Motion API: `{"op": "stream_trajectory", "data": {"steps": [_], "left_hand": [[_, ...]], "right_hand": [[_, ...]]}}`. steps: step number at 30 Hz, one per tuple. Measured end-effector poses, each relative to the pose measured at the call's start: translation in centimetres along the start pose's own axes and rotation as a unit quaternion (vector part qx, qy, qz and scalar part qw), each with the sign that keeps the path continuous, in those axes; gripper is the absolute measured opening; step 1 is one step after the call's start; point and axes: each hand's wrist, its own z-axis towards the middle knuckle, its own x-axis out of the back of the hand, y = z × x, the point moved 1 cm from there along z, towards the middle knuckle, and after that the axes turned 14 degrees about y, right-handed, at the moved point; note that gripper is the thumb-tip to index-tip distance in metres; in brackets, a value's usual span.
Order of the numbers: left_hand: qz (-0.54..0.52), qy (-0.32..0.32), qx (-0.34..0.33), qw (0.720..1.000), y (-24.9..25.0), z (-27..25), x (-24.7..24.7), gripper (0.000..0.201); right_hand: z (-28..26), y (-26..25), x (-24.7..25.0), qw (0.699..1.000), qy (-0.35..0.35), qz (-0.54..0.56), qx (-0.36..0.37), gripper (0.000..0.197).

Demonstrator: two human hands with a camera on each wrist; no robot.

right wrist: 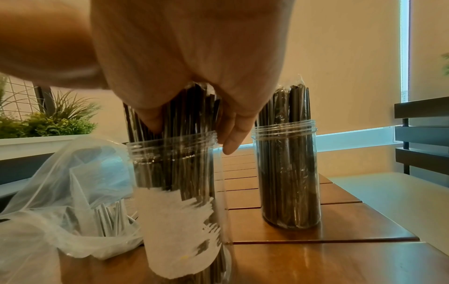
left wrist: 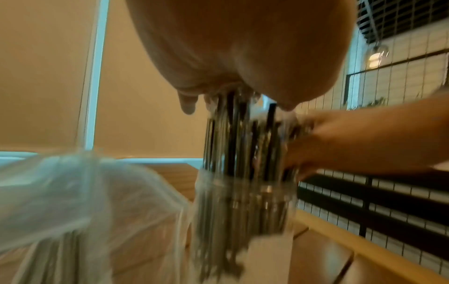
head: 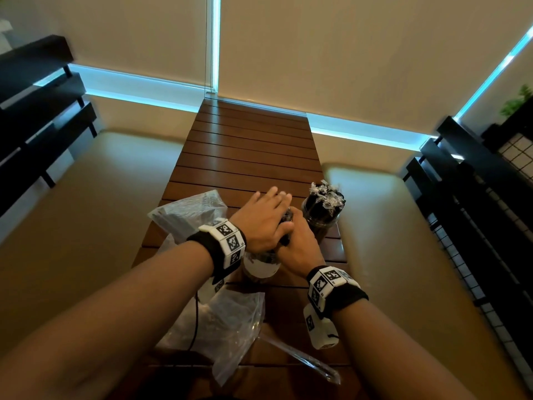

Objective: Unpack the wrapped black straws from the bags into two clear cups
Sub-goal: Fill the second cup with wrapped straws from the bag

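Observation:
Two clear cups stand on the slatted wooden table (head: 245,145). The far cup (head: 323,215) (right wrist: 289,173) is full of wrapped black straws. The near cup (head: 261,269) (right wrist: 175,173) (left wrist: 245,207) holds another bundle of straws (right wrist: 192,115) (left wrist: 233,134) sticking out above its rim. My left hand (head: 265,217) (left wrist: 243,57) lies flat on the straw tops, fingers straight. My right hand (head: 300,241) (right wrist: 194,67) grips the bundle from the right, just above the rim. One clear plastic bag (head: 187,215) (right wrist: 73,182) lies left of the cups, with some straws inside.
A second crumpled clear bag (head: 225,333) and a loose clear wrapper (head: 302,359) lie on the table's near end. Cream benches with black slatted backs flank the table. A planter with green plants (right wrist: 48,123) and a wire grid (head: 513,157) stand to the sides.

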Motion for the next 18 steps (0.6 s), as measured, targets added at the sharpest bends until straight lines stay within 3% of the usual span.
{"op": "stream_trajectory", "data": {"steps": [3,8,12,14,16,18], "left_hand": [[-0.024,-0.024,0.02,0.999,-0.3,-0.4,-1.3,0.064],[-0.017,0.081,-0.034,0.996,-0.3,0.1,-0.2,0.071],[0.005,0.01,-0.025,1.0,-0.5,-1.3,-2.0,0.074],[-0.024,0.005,-0.019,1.0,-0.9,-1.7,-2.1,0.075],[-0.108,0.051,0.015,0.993,-1.6,-1.5,-1.1,0.074],[-0.173,0.139,0.091,0.971,-3.3,-1.5,0.2,0.067]], "right_hand": [[0.1,-0.3,0.4,1.0,-0.01,0.001,0.004,0.07],[0.0,0.0,0.7,1.0,-0.017,0.008,0.007,0.08],[0.2,-0.3,0.8,0.999,-0.039,0.008,-0.009,0.091],[0.2,-0.5,1.0,0.998,-0.055,0.0,-0.02,0.102],[0.5,-0.9,1.5,0.995,-0.07,-0.063,-0.012,0.11],[0.8,-1.9,2.5,0.99,-0.067,-0.124,0.003,0.114]]}}
